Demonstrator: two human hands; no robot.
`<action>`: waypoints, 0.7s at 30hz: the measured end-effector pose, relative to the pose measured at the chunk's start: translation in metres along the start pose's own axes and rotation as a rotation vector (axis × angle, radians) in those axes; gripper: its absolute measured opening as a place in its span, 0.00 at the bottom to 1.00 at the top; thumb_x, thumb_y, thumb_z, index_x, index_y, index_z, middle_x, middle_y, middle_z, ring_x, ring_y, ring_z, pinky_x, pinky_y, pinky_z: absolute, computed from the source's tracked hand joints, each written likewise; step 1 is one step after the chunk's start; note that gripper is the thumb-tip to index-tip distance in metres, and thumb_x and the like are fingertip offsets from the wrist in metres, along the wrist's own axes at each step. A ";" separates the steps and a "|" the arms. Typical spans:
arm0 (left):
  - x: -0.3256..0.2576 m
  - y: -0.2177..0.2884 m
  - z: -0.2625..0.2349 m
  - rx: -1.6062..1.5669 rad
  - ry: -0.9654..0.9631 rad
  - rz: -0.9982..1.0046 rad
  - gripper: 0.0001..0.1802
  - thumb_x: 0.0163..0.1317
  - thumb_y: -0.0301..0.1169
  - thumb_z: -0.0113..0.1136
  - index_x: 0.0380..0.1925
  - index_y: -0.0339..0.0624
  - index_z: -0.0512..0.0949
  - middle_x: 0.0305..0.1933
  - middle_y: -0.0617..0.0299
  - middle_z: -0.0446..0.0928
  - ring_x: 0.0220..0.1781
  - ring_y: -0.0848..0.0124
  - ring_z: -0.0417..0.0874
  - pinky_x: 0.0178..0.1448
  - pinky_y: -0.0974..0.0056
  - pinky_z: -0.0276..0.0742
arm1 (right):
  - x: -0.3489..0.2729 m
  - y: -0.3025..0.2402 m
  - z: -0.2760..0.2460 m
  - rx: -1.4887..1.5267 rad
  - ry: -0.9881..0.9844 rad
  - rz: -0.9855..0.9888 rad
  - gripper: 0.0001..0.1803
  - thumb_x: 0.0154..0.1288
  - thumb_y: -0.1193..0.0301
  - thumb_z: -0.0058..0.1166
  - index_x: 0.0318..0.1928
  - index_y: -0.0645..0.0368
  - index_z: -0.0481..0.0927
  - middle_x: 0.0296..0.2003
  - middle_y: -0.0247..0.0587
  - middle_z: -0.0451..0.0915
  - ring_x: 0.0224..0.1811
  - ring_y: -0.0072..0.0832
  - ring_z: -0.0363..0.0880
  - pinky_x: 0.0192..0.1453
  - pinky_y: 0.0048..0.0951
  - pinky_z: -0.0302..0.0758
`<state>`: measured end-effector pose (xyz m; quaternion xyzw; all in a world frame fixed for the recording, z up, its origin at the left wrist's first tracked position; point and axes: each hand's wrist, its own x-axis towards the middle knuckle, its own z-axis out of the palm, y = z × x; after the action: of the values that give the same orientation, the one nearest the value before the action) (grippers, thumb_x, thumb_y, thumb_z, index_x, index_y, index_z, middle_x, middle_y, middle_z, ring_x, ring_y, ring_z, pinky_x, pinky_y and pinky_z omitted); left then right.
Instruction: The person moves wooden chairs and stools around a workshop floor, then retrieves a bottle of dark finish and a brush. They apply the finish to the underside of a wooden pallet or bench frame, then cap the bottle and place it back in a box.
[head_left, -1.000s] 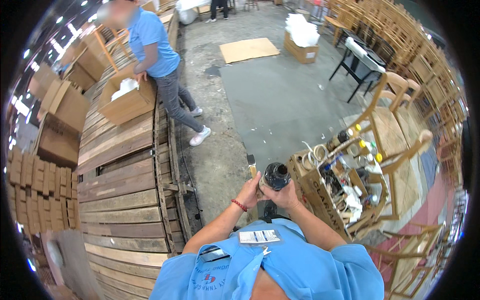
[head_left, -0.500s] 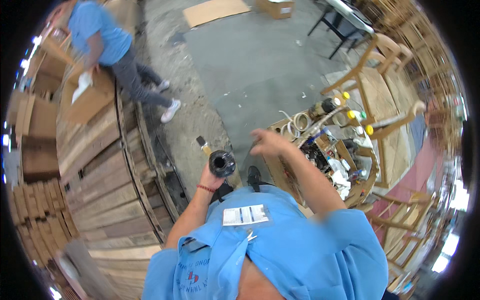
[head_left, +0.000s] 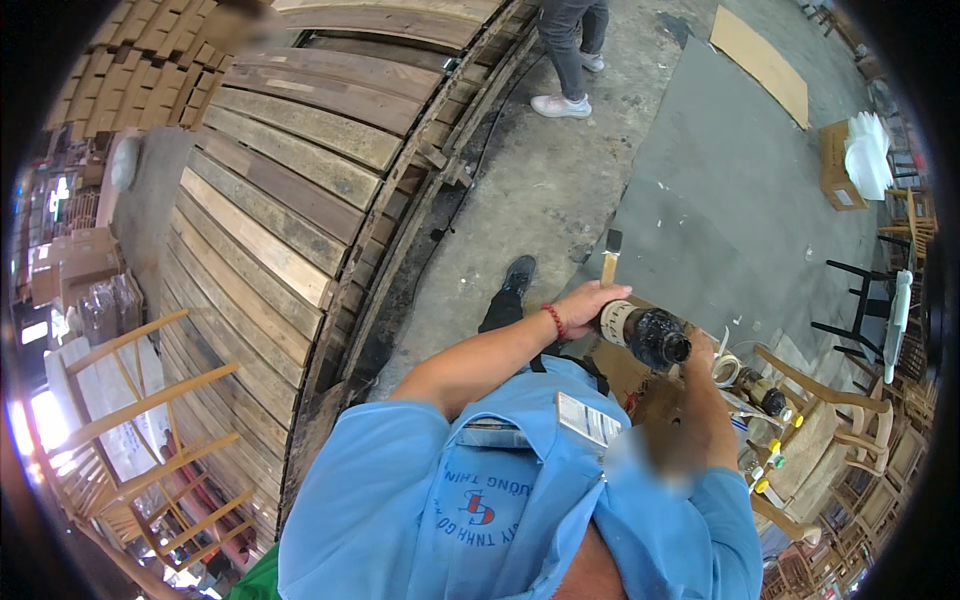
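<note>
Head view: the person's left hand (head_left: 583,302) was wrapped around a paintbrush (head_left: 610,258), its pale wooden handle rising out of the fist and its dark bristle end pointing away from the body, over the concrete floor (head_left: 560,180). The same hand also lay against the capped end of a dark bottle (head_left: 645,333), which was held tipped on its side in front of the chest, its darker end toward the right. The right hand (head_left: 700,350) was mostly hidden behind the bottle; it seemed to close on the bottle's far end, though its fingers could not be made out.

As a judgement, the work stood at an early, preparing stage: brush and bottle were both in hand and off any surface, the bottle's light cap looked still on, and nothing showed liquid on the bristles. Opening the bottle, loading the brush and applying it to wood all appeared left to do.

To the right stood a cluttered wooden surface (head_left: 800,450) with a roll of tape (head_left: 727,368) and small yellow-capped bottles (head_left: 765,470); wooden chairs (head_left: 850,400) beside it, weathered planks (head_left: 280,230) to the left. Another person's legs (head_left: 570,40) stood at the top edge.
</note>
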<state>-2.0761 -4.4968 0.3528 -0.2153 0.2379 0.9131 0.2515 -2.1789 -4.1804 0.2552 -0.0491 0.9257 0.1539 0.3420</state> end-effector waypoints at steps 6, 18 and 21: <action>0.001 0.003 -0.012 0.005 0.035 -0.001 0.15 0.66 0.43 0.56 0.39 0.41 0.77 0.38 0.59 0.82 0.37 0.69 0.84 0.43 0.61 0.81 | -0.008 -0.010 -0.026 0.068 0.105 -0.092 0.12 0.61 0.69 0.51 0.42 0.62 0.80 0.41 0.54 0.82 0.49 0.48 0.80 0.52 0.44 0.77; 0.041 0.025 0.007 0.185 -0.103 -0.202 0.16 0.69 0.43 0.50 0.47 0.44 0.77 0.43 0.62 0.81 0.43 0.70 0.83 0.47 0.59 0.81 | -0.254 -0.030 -0.222 1.190 0.690 -0.757 0.16 0.54 0.76 0.63 0.45 0.58 0.78 0.44 0.40 0.82 0.41 0.30 0.79 0.46 0.29 0.76; 0.049 0.026 0.025 0.227 -0.100 -0.266 0.18 0.66 0.44 0.56 0.44 0.41 0.76 0.38 0.60 0.81 0.38 0.66 0.83 0.44 0.54 0.81 | -0.273 -0.035 -0.234 1.006 0.650 -0.663 0.18 0.55 0.75 0.63 0.48 0.57 0.78 0.45 0.41 0.81 0.43 0.35 0.79 0.48 0.32 0.77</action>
<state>-2.1359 -4.4860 0.3559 -0.1693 0.2959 0.8488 0.4042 -2.1090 -4.2916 0.5911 -0.2087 0.8764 -0.4303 0.0569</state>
